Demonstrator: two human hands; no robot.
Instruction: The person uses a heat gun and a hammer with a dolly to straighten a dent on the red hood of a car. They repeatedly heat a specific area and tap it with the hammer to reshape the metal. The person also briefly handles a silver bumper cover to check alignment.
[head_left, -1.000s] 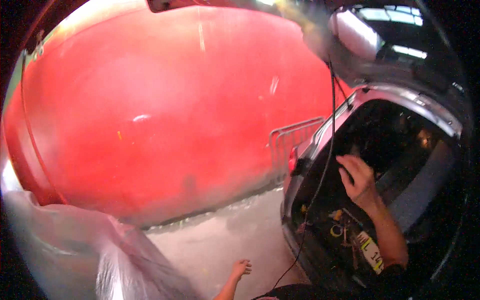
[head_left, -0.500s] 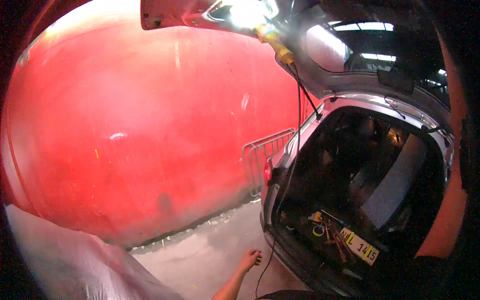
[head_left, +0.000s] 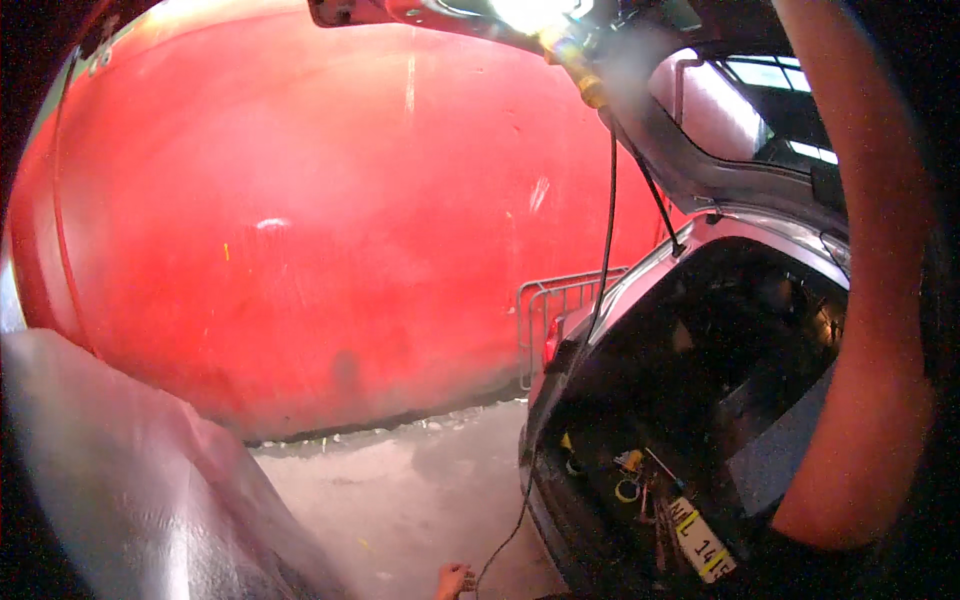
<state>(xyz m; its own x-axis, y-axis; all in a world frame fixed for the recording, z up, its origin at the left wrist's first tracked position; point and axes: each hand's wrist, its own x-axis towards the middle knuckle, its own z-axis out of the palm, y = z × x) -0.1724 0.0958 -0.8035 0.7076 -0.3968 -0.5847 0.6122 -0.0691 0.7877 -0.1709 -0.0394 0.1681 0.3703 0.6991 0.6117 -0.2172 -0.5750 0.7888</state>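
Observation:
My left hand [head_left: 457,579] shows at the lower edge, its fingers loosely curled and somewhat apart, with nothing visible in them. A thin black cord [head_left: 520,512] runs down just beside its fingertips; I see no grip on it. My right arm [head_left: 868,330] rises along the right side, and its hand is beyond the top edge. The cord hangs from a lit yellow work lamp [head_left: 583,80] at the raised tailgate [head_left: 690,185] of a silver car.
In the dark boot lie a number plate [head_left: 690,530], a yellow ring [head_left: 627,491], several tools [head_left: 660,520] and a grey-blue panel [head_left: 770,460]. A red wall [head_left: 300,270] and a metal rack [head_left: 560,290] stand behind. A plastic-covered shape [head_left: 130,440] fills the lower left.
My right arm has swung up farther into view on the right. My left hand has dropped toward the lower edge, closer to the cord. The view has shifted, moving the boot's contents lower.

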